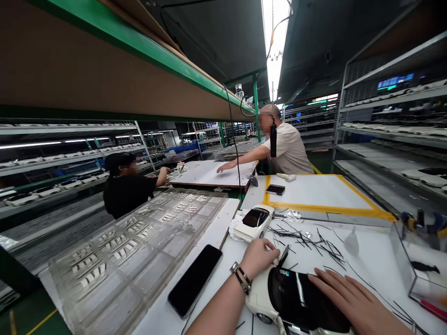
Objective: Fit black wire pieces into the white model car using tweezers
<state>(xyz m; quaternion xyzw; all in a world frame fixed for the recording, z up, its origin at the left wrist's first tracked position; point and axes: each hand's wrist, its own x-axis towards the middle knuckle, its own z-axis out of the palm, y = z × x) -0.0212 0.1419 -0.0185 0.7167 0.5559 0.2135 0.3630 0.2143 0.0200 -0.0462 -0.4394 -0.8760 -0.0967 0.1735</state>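
A white model car (pixel 258 294) with a glossy black roof lies in front of me at the lower edge of the head view. My left hand (pixel 259 258), a beaded bracelet on its wrist, is at the car's far side with thumb and fingers pinched together. Beside those fingertips a small dark panel (pixel 285 256) stands up from the car; whether the hand grips it is unclear. My right hand (pixel 352 298) rests flat on the roof, fingers stretched out. A second white model car (pixel 254 224) sits just beyond my left hand, partly on crumpled clear wrapping.
Thin black strips (pixel 307 239) lie scattered beyond the car. To the left are a black phone (pixel 195 279) and a compartment tray (pixel 150 274) of small parts. A clear box (pixel 401 260) stands right. Two co-workers sit across, one reaching over a white board (pixel 209 173).
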